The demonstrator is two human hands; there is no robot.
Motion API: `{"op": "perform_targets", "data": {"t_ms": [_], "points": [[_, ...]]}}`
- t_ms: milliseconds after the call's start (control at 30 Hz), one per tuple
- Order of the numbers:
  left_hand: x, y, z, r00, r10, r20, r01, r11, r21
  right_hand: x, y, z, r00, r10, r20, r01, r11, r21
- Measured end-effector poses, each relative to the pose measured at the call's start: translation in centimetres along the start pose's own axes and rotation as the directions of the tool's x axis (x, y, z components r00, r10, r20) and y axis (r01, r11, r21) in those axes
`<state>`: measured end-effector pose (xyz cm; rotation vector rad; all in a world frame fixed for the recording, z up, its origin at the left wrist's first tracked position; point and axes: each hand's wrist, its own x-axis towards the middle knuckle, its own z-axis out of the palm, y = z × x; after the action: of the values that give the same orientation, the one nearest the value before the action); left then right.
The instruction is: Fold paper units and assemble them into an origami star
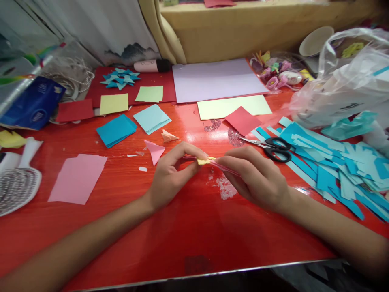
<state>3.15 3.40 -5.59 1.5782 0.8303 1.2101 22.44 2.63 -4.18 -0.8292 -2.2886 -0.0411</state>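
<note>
My left hand (pixel 170 172) pinches a small folded yellow paper piece (pixel 203 162) between thumb and forefinger; a sliver of pink paper shows behind it. From the other side, my right hand (pixel 259 174) grips a folded pink paper piece (pixel 224 167), whose tip meets the yellow one. How far the two pieces overlap is hidden by the fingers. Just left of my left hand lie a folded pink triangle (pixel 154 151) and a small folded orange piece (pixel 169 136). Black-handled scissors (pixel 275 148) rest beyond my right hand.
Pink squares (pixel 77 178), blue squares (pixel 116 130) and light blue squares (pixel 152 118) lie on the red table (pixel 170 243). Paper strips (pixel 340 162) and a plastic bag (pixel 340 89) crowd the right. A hairbrush (pixel 21 184) is left; a blue star ring (pixel 120 78) sits behind.
</note>
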Motion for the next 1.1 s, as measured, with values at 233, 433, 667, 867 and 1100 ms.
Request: {"op": "perform_targets", "data": {"t_ms": [233, 433, 667, 867, 1100], "points": [[-0.07, 0.02, 0.07, 0.999, 0.039, -0.002, -0.039, 0.999, 0.018, 0.12, -0.32, -0.10, 0.999, 0.051, -0.001, -0.051, 0.998, 0.023], [-0.16, -0.01, 0.05, 0.999, 0.024, -0.032, -0.023, 0.999, 0.043, -0.07, -0.04, -0.09, 0.997, -0.065, -0.036, 0.064, 0.998, -0.023], [-0.18, 0.09, -0.01, 0.998, 0.051, -0.023, -0.050, 0.996, 0.071, 0.20, 0.24, -0.40, 0.991, -0.123, -0.053, 0.123, 0.992, -0.008], [-0.20, 0.16, 0.06, 0.996, 0.092, -0.012, -0.091, 0.993, 0.072, 0.30, 0.06, -0.50, 0.988, -0.129, -0.085, 0.129, 0.992, -0.009], [-0.33, 0.08, 0.13, 0.995, 0.097, -0.026, -0.094, 0.990, 0.103, 0.30, 0.01, -0.56, 0.990, -0.128, -0.063, 0.127, 0.992, -0.012]]}}
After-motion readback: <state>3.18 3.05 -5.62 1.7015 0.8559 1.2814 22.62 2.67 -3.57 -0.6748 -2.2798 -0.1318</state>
